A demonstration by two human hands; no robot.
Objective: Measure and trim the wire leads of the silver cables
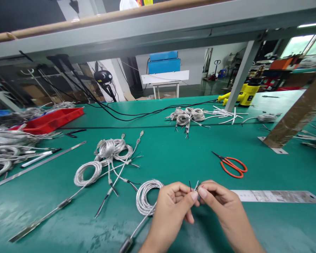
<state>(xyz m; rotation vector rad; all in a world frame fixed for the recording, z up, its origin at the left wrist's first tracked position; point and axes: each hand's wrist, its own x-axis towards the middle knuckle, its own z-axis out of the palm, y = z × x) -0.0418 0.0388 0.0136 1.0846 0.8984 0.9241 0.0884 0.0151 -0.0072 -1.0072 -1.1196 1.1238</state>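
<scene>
Wires, one set, thin: raised over the green bench, between my two hands. Left hand: thumb and fingers pinching the wires. Right hand: thumb and forefinger pinching them too. Coil, one, clear: just beside my left hand, partly hidden by it. Ruler: lying to the right, partly behind my right hand. Scissors, orange-handled: beyond that hand. Cables, a coiled bunch: farther left. Tray, red: far left.
</scene>
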